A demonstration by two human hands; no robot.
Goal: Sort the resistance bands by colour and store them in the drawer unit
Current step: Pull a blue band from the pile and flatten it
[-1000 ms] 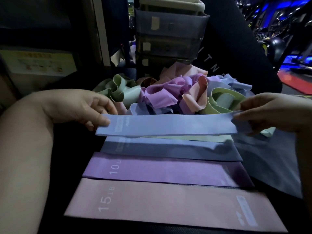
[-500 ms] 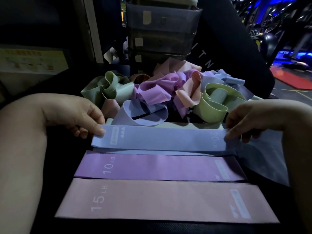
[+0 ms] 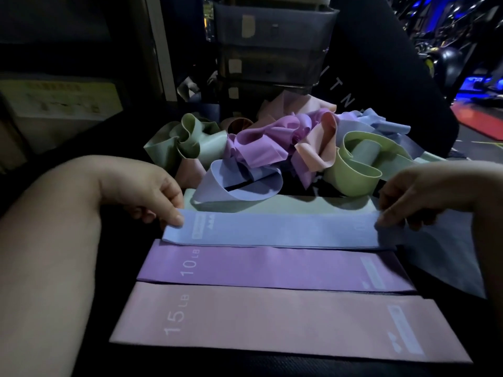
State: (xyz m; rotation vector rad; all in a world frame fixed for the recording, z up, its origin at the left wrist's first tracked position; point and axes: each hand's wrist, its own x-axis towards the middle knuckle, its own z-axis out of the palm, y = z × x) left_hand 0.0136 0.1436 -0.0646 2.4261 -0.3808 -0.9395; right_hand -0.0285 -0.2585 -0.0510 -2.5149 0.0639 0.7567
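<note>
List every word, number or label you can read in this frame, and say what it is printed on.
"15 LB": pink band, left end.
"10 LB": purple band, left end.
"ITN", cut off: black pad at the back.
Too blurred to read: print on the blue band, the yellow sign, the tags on the drawer unit.

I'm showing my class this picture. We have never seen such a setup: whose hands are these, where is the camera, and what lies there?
No machine here: these are a person's bare hands, filmed by one camera worn on the head, looking forward and down. The left hand and right hand each pinch an end of a flat blue band. Nearer the person lie a purple band marked 10 LB and a pink band marked 15 LB. Behind sit a flat green band, a tangled pile of loose bands and a drawer unit.
</note>
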